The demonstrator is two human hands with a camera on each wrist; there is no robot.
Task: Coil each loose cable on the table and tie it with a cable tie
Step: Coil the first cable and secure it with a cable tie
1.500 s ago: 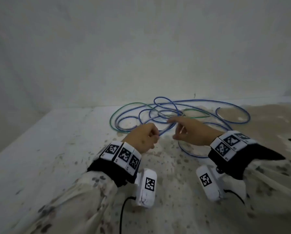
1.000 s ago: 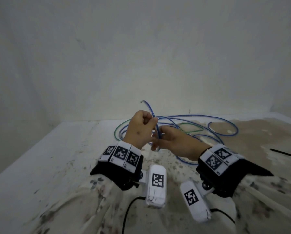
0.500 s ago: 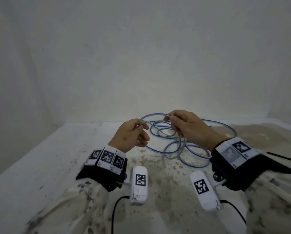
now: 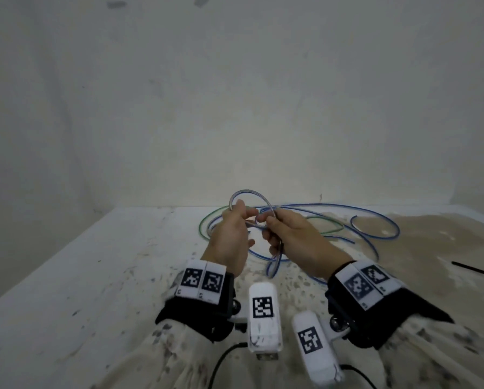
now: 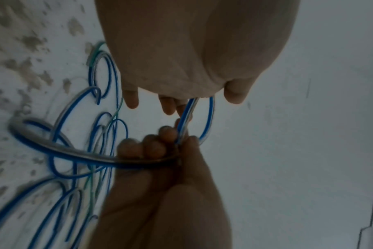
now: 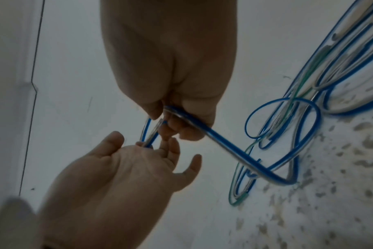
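First loop of blue cable is pinched above the table by left hand and right hand; the rest lies loose behind. Loops should be kept even, with crossings held firmly.

The blue cable vanishes behind the right hand where the fingers close on it; the left hand is cut off by the top edge in the left wrist view; loops near the lower left corner there are smeared; a thin black strip on the surface runs off the right edge, too slight to identify.
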